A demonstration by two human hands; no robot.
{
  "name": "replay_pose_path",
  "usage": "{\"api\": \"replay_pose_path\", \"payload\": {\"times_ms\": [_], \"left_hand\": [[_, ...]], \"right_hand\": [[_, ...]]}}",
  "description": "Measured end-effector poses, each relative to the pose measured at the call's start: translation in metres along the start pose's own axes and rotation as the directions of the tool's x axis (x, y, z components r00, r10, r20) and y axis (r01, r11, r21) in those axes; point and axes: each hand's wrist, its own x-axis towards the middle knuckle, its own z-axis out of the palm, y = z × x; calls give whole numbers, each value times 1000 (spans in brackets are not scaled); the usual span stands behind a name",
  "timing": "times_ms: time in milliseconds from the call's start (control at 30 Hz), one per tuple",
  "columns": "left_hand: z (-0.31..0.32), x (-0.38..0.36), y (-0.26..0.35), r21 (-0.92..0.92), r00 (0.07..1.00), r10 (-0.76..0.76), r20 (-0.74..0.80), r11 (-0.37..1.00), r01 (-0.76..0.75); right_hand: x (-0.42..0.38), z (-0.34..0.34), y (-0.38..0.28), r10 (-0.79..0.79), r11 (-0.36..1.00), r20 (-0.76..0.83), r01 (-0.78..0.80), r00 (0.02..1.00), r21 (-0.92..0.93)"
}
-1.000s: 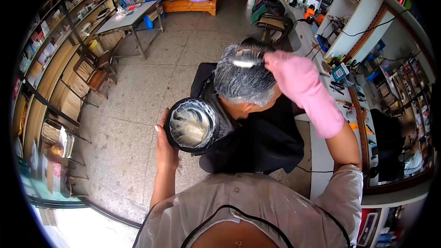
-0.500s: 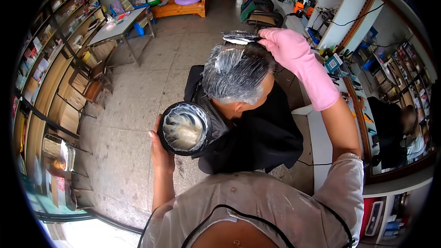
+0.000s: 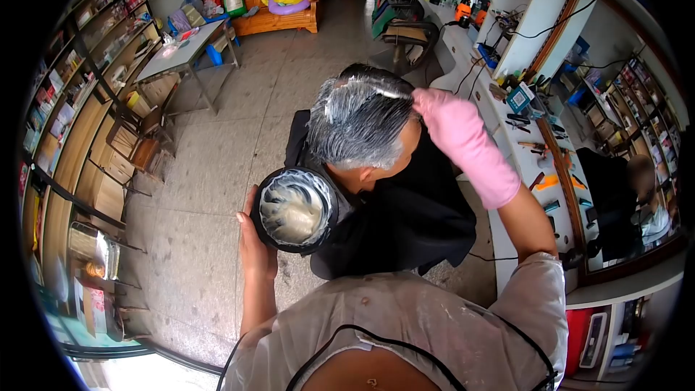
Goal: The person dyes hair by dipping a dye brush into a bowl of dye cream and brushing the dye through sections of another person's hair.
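Observation:
My left hand [image 3: 253,242] cups a black bowl [image 3: 295,211] of whitish hair dye from underneath, beside the shoulder of a seated person. The person wears a black cape [image 3: 405,210], and their grey hair [image 3: 358,119] is streaked with dye. My right hand [image 3: 438,112], in a pink rubber glove, holds a tint brush [image 3: 373,87] flat against the top of the hair.
A counter [image 3: 507,108] with tools and bottles runs along the right under a mirror [image 3: 622,123]. An empty salon chair [image 3: 402,32] stands behind the person. A table [image 3: 184,51] and wooden shelving [image 3: 65,116] line the left. A wooden bench [image 3: 279,14] holds swim rings.
My right hand has brought the brush down from above the head onto the crown of the hair. The bowl in my left hand has stayed almost still.

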Motion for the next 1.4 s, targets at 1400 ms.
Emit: {"api": "replay_pose_path", "payload": {"times_ms": [1400], "left_hand": [[-7,7,-9,-32,998,-55,34,998,56]], "right_hand": [[-51,28,-52,402,906,-78,-384,912,180]]}}
